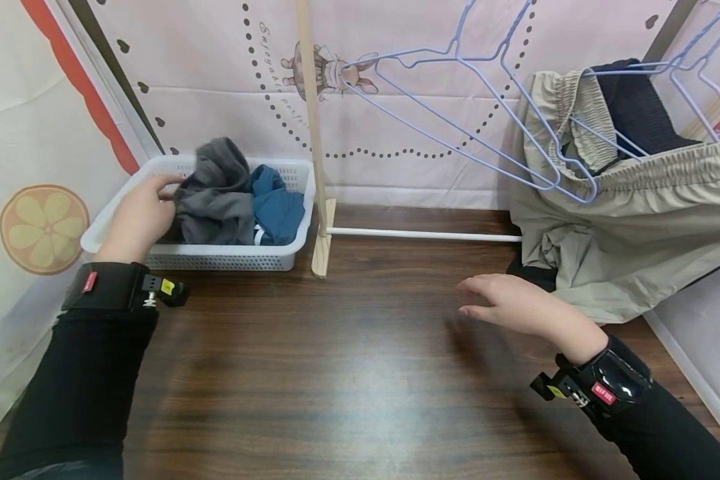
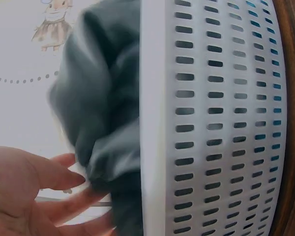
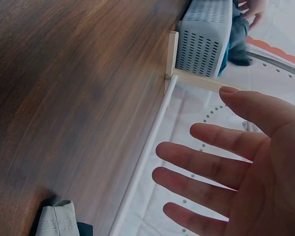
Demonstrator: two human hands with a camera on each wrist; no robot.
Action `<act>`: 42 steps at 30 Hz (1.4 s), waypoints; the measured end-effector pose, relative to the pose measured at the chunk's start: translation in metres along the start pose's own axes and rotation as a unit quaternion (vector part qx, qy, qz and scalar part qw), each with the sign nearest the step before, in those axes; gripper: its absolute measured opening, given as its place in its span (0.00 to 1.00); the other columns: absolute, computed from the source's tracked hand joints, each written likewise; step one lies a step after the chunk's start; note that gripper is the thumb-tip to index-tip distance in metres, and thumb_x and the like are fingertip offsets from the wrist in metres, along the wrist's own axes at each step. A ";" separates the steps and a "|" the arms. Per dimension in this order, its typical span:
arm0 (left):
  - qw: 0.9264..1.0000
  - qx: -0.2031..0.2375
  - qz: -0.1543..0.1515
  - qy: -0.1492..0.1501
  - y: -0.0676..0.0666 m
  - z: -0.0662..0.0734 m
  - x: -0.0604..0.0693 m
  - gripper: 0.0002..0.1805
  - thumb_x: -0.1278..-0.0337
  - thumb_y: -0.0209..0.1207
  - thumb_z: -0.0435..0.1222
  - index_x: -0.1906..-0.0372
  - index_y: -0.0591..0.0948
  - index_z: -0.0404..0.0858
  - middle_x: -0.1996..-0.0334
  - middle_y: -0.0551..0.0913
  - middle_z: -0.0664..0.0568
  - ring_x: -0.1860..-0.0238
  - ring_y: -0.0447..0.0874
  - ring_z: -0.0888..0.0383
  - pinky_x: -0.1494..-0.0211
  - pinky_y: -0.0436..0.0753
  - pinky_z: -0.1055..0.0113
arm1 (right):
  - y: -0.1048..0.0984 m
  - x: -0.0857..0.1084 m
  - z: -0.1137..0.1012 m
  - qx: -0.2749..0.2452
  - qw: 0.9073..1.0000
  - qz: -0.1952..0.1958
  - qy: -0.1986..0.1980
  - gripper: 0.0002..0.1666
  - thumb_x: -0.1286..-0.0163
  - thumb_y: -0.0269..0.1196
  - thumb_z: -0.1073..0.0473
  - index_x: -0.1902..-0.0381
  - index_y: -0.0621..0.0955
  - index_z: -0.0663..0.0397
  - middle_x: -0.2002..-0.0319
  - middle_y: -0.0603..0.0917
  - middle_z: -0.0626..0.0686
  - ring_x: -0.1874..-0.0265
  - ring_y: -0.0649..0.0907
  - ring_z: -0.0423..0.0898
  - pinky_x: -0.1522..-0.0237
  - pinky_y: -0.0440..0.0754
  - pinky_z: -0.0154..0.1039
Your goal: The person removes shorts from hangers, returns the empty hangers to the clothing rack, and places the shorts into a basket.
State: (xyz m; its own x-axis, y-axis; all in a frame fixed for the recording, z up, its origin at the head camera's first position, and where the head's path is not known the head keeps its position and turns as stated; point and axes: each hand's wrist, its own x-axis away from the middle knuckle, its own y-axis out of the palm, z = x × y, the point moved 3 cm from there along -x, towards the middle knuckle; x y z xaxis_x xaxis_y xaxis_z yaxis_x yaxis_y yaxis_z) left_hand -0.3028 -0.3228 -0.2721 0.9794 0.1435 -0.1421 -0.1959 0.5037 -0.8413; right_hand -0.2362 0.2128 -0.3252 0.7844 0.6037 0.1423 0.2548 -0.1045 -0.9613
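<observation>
Left hand [image 1: 141,219], fingers loosely extended, touches the grey cloth [image 1: 219,203] in the basket [image 1: 234,250], where blue cloth [image 1: 282,212] also lies, while right of the basket stand the rack [image 1: 313,120], then blue hangers [image 1: 457,58], the right hand [image 1: 513,303] with fingers outstretched, and beige shorts [image 1: 642,227].

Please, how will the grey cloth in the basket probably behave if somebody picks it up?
The grey cloth is probably floppy, since it slumps in soft folds. It seems unlikely to roll, having no firm, round shape. It might nudge the blue cloth, which lies right beside it.
</observation>
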 end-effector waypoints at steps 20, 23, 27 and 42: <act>0.999 -0.044 -0.016 0.010 0.006 0.023 0.010 0.29 0.27 0.41 0.43 0.28 0.62 0.33 0.39 0.68 0.25 0.42 0.66 0.27 0.44 0.67 0.31 | -0.005 -0.001 -0.003 0.004 1.000 0.029 -0.003 0.26 0.28 0.59 0.47 0.40 0.77 0.59 0.45 0.80 0.57 0.44 0.79 0.55 0.44 0.74 0.55; 0.998 -0.066 -0.010 0.017 0.007 0.032 0.013 0.29 0.27 0.42 0.43 0.28 0.63 0.33 0.40 0.70 0.26 0.43 0.68 0.28 0.45 0.68 0.33 | -0.008 -0.001 -0.004 0.009 0.999 0.043 -0.009 0.26 0.28 0.59 0.48 0.41 0.77 0.59 0.45 0.80 0.57 0.45 0.79 0.55 0.45 0.74 0.54; 0.996 -0.090 -0.003 0.028 0.010 0.045 0.018 0.29 0.27 0.44 0.44 0.29 0.64 0.33 0.42 0.72 0.27 0.44 0.70 0.29 0.47 0.70 0.34 | -0.012 -0.001 -0.006 0.017 0.998 0.061 -0.018 0.25 0.28 0.59 0.48 0.41 0.78 0.59 0.46 0.81 0.57 0.46 0.79 0.55 0.45 0.74 0.54; 0.986 -0.122 0.017 0.115 0.023 0.103 0.043 0.25 0.29 0.48 0.42 0.34 0.71 0.36 0.46 0.78 0.33 0.50 0.77 0.36 0.54 0.75 0.40 | -0.039 -0.013 -0.015 0.055 0.990 0.122 -0.036 0.25 0.29 0.61 0.49 0.41 0.78 0.59 0.46 0.81 0.57 0.45 0.78 0.55 0.44 0.72 0.55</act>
State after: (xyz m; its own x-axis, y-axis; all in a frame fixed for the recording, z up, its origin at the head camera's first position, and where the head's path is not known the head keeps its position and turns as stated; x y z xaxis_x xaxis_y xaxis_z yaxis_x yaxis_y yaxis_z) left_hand -0.2698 -0.2172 -0.2436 0.9632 -0.0544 -0.2633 -0.2387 0.2775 -0.9306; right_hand -0.2481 0.1968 -0.2856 0.7711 0.6268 -0.1118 -0.0045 -0.1701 -0.9854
